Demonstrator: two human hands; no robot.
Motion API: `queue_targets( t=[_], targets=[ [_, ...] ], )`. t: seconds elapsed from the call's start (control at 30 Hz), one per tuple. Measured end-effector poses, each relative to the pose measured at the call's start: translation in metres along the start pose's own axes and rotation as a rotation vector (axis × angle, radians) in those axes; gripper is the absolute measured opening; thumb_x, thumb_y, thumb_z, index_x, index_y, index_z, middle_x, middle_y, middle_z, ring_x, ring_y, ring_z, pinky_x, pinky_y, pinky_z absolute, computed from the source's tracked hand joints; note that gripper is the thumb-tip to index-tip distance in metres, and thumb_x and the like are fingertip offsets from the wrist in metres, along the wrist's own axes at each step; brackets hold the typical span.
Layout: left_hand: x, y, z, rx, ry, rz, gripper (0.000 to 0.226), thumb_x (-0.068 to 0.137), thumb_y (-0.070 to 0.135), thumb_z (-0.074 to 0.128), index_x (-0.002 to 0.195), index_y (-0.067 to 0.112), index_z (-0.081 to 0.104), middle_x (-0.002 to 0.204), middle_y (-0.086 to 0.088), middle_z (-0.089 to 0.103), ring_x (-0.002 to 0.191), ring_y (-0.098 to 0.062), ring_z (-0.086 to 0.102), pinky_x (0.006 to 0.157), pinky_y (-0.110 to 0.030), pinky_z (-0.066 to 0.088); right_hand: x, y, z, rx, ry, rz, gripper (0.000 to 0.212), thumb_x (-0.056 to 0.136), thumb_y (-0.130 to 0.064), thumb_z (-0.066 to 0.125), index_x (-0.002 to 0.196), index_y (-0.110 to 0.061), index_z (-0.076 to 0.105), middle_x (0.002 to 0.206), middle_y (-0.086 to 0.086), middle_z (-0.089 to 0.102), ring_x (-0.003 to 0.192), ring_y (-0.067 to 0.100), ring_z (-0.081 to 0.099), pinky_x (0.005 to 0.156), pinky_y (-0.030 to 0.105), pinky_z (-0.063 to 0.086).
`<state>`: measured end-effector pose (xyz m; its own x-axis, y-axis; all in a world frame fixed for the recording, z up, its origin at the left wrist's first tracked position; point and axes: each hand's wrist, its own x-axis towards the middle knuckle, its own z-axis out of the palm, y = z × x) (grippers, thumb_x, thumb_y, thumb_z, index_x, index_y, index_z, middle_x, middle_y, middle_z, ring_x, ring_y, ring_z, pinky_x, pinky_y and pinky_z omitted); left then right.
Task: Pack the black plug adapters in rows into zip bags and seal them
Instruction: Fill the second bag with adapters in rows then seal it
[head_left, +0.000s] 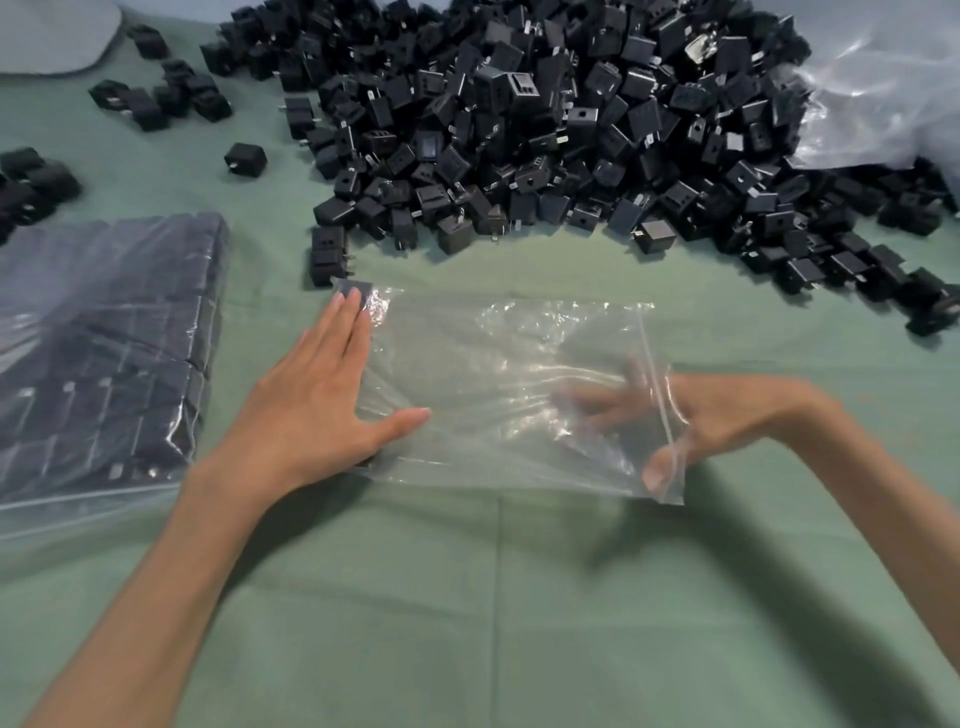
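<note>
A clear zip bag (493, 374) lies flat on the green cloth, its zip mouth pointing right. My left hand (311, 405) lies flat with straight fingers, pressing on the bag's left end. One black plug adapter (358, 290) sits inside the bag's far left corner, just beyond my fingertips. My right hand (727, 415) reaches into the bag's mouth. Its fingers are spread and blurred behind the plastic, and its thumb shows near the zip strip. A large pile of loose black plug adapters (545, 130) lies behind the bag.
A zip bag filled with rows of adapters (104, 338) lies at the left. Small clusters of adapters (156, 93) are scattered at the far left. Crumpled clear plastic (883, 78) sits at the far right. Bare green cloth (467, 597) stretches in front of me.
</note>
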<state>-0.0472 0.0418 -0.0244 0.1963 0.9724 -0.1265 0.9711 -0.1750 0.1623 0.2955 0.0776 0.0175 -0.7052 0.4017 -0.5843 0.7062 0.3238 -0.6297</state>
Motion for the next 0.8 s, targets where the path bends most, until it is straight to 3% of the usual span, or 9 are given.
queue_targets(
  t=[0.07, 0.13, 0.2, 0.33, 0.5, 0.57, 0.63, 0.73, 0.8],
  targets=[
    [0.001, 0.002, 0.001, -0.004, 0.007, -0.020, 0.118, 0.064, 0.095, 0.010, 0.150, 0.021, -0.021, 0.153, 0.013, -0.035, 0.136, 0.003, -0.034, 0.113, -0.026, -0.004, -0.015, 0.008, -0.032, -0.006, 0.180, 0.092, 0.038, 0.072, -0.040, 0.076, 0.109, -0.038, 0.067, 0.115, -0.033, 0.062, 0.109, -0.015, 0.054, 0.104, 0.018, 0.038],
    [0.002, 0.005, 0.002, -0.009, 0.017, -0.040, 0.119, 0.064, 0.094, 0.013, 0.151, 0.019, -0.019, 0.154, 0.013, -0.035, 0.137, 0.003, -0.033, 0.112, -0.026, -0.003, -0.016, 0.029, -0.068, 0.014, 0.733, 0.158, 0.014, 0.079, -0.020, 0.076, 0.089, -0.029, 0.074, 0.093, -0.011, 0.074, 0.093, 0.005, 0.067, 0.097, 0.039, 0.048],
    [0.002, 0.006, 0.002, 0.002, 0.022, -0.048, 0.120, 0.063, 0.094, 0.013, 0.152, 0.019, -0.019, 0.154, 0.013, -0.034, 0.137, 0.003, -0.033, 0.112, -0.026, -0.002, 0.007, 0.053, -0.099, -0.051, 1.106, 0.241, 0.023, 0.082, -0.008, 0.070, 0.102, -0.019, 0.070, 0.107, 0.009, 0.068, 0.102, 0.025, 0.062, 0.098, 0.042, 0.047],
    [0.000, 0.005, 0.003, 0.006, 0.037, -0.039, 0.115, 0.064, 0.095, 0.005, 0.148, 0.022, -0.025, 0.151, 0.015, -0.038, 0.135, 0.004, -0.035, 0.112, -0.027, 0.000, 0.062, 0.097, -0.118, -0.444, 0.851, 0.418, 0.037, 0.088, -0.022, 0.066, 0.125, -0.018, 0.061, 0.130, 0.016, 0.049, 0.122, 0.034, 0.039, 0.104, 0.037, 0.023],
    [-0.001, 0.006, 0.002, 0.011, 0.038, -0.035, 0.107, 0.072, 0.088, 0.006, 0.148, 0.019, -0.023, 0.153, 0.011, -0.037, 0.137, 0.002, -0.034, 0.113, -0.027, -0.003, 0.051, 0.099, -0.098, -0.272, 1.140, 0.340, 0.028, 0.099, -0.018, 0.049, 0.123, -0.006, 0.057, 0.120, 0.019, 0.054, 0.113, 0.033, 0.051, 0.099, 0.035, 0.036],
    [-0.002, 0.008, -0.002, 0.024, 0.009, -0.041, 0.101, 0.076, 0.083, 0.004, 0.148, 0.017, -0.025, 0.152, 0.005, -0.038, 0.137, -0.003, -0.036, 0.117, -0.030, -0.009, 0.025, 0.083, -0.064, -0.094, 1.253, 0.221, 0.024, 0.102, -0.022, 0.044, 0.114, -0.013, 0.062, 0.105, 0.006, 0.063, 0.091, 0.014, 0.062, 0.079, 0.018, 0.044],
    [-0.009, 0.016, -0.013, 0.058, 0.072, -0.028, 0.094, 0.084, 0.078, -0.003, 0.149, 0.013, -0.021, 0.154, -0.004, -0.034, 0.140, -0.009, -0.033, 0.120, -0.039, -0.008, -0.003, 0.062, -0.020, 0.102, 1.095, 0.106, 0.020, 0.099, -0.033, 0.046, 0.099, -0.037, 0.065, 0.081, -0.018, 0.064, 0.061, -0.001, 0.059, 0.057, 0.009, 0.043],
    [-0.026, 0.054, -0.034, -0.126, 0.457, 0.017, 0.076, 0.093, 0.063, 0.019, 0.139, 0.007, 0.042, 0.147, -0.015, 0.039, 0.138, -0.022, 0.033, 0.104, -0.044, 0.039, -0.022, 0.035, 0.030, 0.258, 0.816, -0.049, 0.015, 0.085, -0.049, 0.058, 0.097, -0.047, 0.068, 0.083, -0.012, 0.060, 0.055, 0.005, 0.060, 0.052, 0.016, 0.048],
    [-0.034, 0.105, -0.039, -0.196, 0.641, 0.106, 0.049, 0.090, 0.061, 0.036, 0.091, 0.016, 0.057, 0.088, -0.002, 0.063, 0.080, -0.021, 0.058, 0.058, -0.031, 0.042, -0.018, 0.025, 0.044, 0.281, 0.740, -0.145, 0.029, 0.080, -0.056, 0.066, 0.105, -0.042, 0.070, 0.092, -0.006, 0.054, 0.064, 0.012, 0.060, 0.057, 0.021, 0.052]
  ],
)
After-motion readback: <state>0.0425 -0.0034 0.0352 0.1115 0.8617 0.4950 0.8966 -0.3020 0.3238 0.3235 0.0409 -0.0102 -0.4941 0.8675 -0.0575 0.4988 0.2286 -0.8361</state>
